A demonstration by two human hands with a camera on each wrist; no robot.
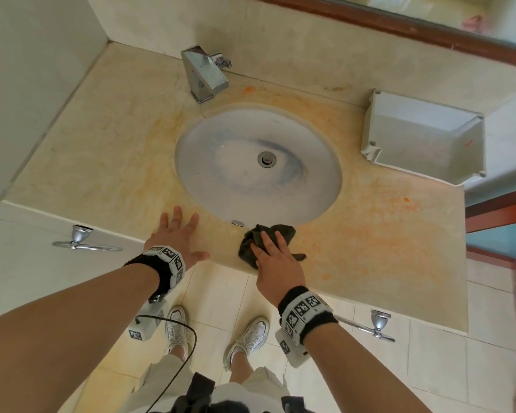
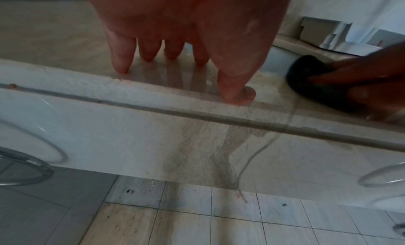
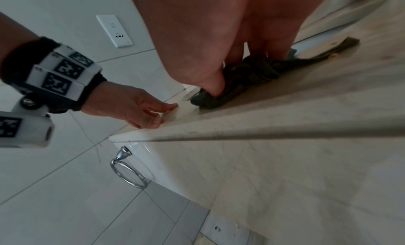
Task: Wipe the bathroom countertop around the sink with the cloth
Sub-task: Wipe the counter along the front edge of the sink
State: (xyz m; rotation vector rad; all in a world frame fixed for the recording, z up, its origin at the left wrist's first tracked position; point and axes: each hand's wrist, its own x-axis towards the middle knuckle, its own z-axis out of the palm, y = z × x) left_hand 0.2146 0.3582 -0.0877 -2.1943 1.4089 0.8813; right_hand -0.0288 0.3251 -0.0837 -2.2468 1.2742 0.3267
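Observation:
A dark crumpled cloth (image 1: pixel 282 231) lies on the beige countertop (image 1: pixel 102 144) at its front edge, just below the oval white sink (image 1: pixel 221 174). My right hand (image 1: pixel 273 254) presses down on the cloth with the fingers laid over it; in the right wrist view the thumb digs into the bunched cloth (image 3: pixel 245 75). My left hand (image 1: pixel 188 236) lies flat on the counter left of the cloth, fingers spread and holding nothing. The left wrist view shows that left hand (image 2: pixel 219 79) with fingertips touching the counter and the cloth (image 2: pixel 306 70) to its right.
A chrome faucet (image 1: pixel 204 74) stands behind the sink. A white plastic box (image 1: pixel 423 135) sits on the counter at the right. Orange stains mark the counter around the basin. Two chrome towel rings (image 1: pixel 81 239) (image 1: pixel 376 323) hang on the front panel. A wood-framed mirror (image 1: pixel 399 28) lines the back wall.

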